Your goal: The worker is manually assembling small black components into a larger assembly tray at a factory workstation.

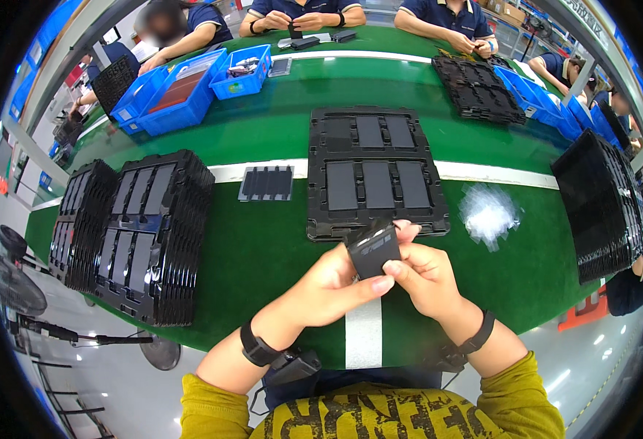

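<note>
Both my hands hold a flat black rectangular block (377, 257) above the near edge of the table, tilted, with small light print on its face. My left hand (329, 285) grips its left and lower side, with the thumb stretched across toward the lower edge. My right hand (428, 276) pinches the right side, its thumb on the lower corner and its fingers near the top. Glossy black or clear material shows at the upper end; I cannot tell which. Just beyond lies a black plastic tray (345, 156) with several flat dark pieces (378, 184) in its pockets.
Left of the tray is a sheet with black strips (266, 184); right, a pile of clear film pieces (489, 214). Tray stacks stand at left (182, 282) and right (598, 212). Blue bins (241, 86) and co-workers' hands (475, 45) are across the green table (263, 256).
</note>
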`<state>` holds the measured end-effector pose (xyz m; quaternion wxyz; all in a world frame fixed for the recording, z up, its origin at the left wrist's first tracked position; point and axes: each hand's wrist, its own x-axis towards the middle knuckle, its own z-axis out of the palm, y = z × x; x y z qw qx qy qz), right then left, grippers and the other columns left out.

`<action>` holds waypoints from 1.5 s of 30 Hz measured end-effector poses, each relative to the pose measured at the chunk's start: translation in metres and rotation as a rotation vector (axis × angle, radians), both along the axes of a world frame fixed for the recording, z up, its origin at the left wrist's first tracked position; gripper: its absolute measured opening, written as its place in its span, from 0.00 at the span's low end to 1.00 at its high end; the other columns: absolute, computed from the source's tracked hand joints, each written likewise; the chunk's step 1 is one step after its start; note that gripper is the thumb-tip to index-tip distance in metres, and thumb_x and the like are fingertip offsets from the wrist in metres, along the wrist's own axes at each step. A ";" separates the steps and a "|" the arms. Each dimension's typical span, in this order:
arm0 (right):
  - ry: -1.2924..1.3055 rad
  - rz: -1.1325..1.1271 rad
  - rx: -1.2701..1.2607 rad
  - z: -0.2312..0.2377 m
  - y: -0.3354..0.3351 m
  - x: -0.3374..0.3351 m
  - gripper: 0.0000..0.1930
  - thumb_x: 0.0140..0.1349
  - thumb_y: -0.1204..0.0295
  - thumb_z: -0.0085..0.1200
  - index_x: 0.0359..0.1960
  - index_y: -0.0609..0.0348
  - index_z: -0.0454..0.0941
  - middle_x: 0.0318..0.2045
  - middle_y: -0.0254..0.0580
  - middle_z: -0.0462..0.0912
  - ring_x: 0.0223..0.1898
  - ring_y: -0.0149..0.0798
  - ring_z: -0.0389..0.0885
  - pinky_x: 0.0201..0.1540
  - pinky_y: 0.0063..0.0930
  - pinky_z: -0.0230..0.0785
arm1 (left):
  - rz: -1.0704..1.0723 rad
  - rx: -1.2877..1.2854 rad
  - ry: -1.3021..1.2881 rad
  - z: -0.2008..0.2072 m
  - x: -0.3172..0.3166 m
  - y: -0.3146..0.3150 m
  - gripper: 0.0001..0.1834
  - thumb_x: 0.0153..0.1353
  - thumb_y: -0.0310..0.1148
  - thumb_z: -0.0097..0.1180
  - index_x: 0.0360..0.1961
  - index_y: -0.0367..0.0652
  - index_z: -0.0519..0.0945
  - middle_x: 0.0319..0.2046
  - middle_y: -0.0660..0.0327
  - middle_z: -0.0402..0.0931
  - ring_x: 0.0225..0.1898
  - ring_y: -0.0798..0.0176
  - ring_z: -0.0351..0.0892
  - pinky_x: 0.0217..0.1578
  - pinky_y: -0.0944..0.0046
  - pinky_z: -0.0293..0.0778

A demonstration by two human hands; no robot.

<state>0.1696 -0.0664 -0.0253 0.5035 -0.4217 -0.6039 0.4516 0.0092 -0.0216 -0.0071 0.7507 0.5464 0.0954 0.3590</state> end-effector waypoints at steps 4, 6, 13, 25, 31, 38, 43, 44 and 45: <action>0.124 -0.005 -0.045 0.003 0.002 0.004 0.07 0.59 0.73 0.53 0.35 0.67 0.76 0.23 0.36 0.79 0.26 0.21 0.75 0.30 0.18 0.68 | 0.080 0.170 0.120 0.000 0.001 0.001 0.23 0.66 0.32 0.41 0.59 0.32 0.61 0.56 0.48 0.65 0.62 0.54 0.58 0.62 0.55 0.52; -0.242 -0.149 0.274 0.010 0.009 0.007 0.07 0.57 0.74 0.55 0.32 0.66 0.76 0.22 0.39 0.79 0.24 0.27 0.78 0.29 0.20 0.70 | 0.147 0.297 0.154 -0.002 0.001 0.004 0.20 0.66 0.30 0.39 0.57 0.31 0.64 0.53 0.49 0.68 0.59 0.55 0.63 0.61 0.56 0.55; -0.440 -0.323 0.540 0.030 0.016 0.028 0.04 0.45 0.79 0.55 0.23 0.63 0.73 0.17 0.39 0.73 0.19 0.36 0.73 0.23 0.25 0.64 | 0.181 0.391 0.401 -0.004 0.003 0.003 0.24 0.63 0.24 0.43 0.61 0.40 0.61 0.43 0.57 0.69 0.46 0.66 0.70 0.48 0.68 0.67; -0.478 -0.306 0.606 0.027 0.014 0.028 0.05 0.38 0.81 0.53 0.16 0.59 0.70 0.12 0.35 0.69 0.14 0.37 0.68 0.19 0.27 0.62 | 0.112 0.418 0.432 -0.005 0.005 0.003 0.25 0.61 0.22 0.44 0.61 0.42 0.63 0.40 0.60 0.70 0.41 0.67 0.69 0.44 0.70 0.66; -0.468 -0.320 0.658 0.026 0.015 0.025 0.05 0.37 0.82 0.53 0.17 0.60 0.71 0.13 0.36 0.70 0.15 0.37 0.69 0.18 0.26 0.62 | 0.151 0.428 0.432 -0.004 0.007 -0.001 0.28 0.58 0.18 0.44 0.62 0.42 0.61 0.36 0.60 0.68 0.38 0.67 0.66 0.43 0.71 0.65; -0.475 -0.333 0.723 0.026 0.015 0.024 0.05 0.37 0.83 0.53 0.18 0.62 0.72 0.15 0.37 0.72 0.16 0.38 0.70 0.18 0.27 0.63 | 0.191 0.489 0.415 -0.009 0.009 -0.002 0.29 0.56 0.15 0.44 0.61 0.39 0.62 0.40 0.60 0.68 0.44 0.67 0.68 0.48 0.69 0.63; -0.492 -0.331 0.715 0.027 0.014 0.023 0.06 0.38 0.84 0.53 0.19 0.64 0.71 0.15 0.40 0.70 0.16 0.40 0.69 0.18 0.28 0.62 | 0.285 0.704 0.454 -0.012 0.012 0.000 0.35 0.51 0.14 0.47 0.63 0.39 0.58 0.37 0.57 0.64 0.37 0.62 0.66 0.43 0.69 0.64; -0.492 -0.331 0.716 0.028 0.014 0.022 0.06 0.38 0.84 0.53 0.19 0.64 0.71 0.15 0.40 0.70 0.16 0.40 0.69 0.18 0.28 0.62 | 0.286 0.706 0.454 -0.013 0.012 0.000 0.35 0.51 0.14 0.47 0.63 0.39 0.58 0.37 0.57 0.64 0.37 0.62 0.66 0.43 0.69 0.64; -0.490 -0.320 0.694 0.028 0.013 0.022 0.06 0.38 0.85 0.53 0.19 0.64 0.71 0.15 0.41 0.70 0.16 0.41 0.69 0.19 0.29 0.62 | 0.328 0.773 0.481 -0.013 0.012 0.001 0.35 0.51 0.15 0.47 0.63 0.39 0.58 0.37 0.57 0.64 0.38 0.62 0.66 0.44 0.68 0.64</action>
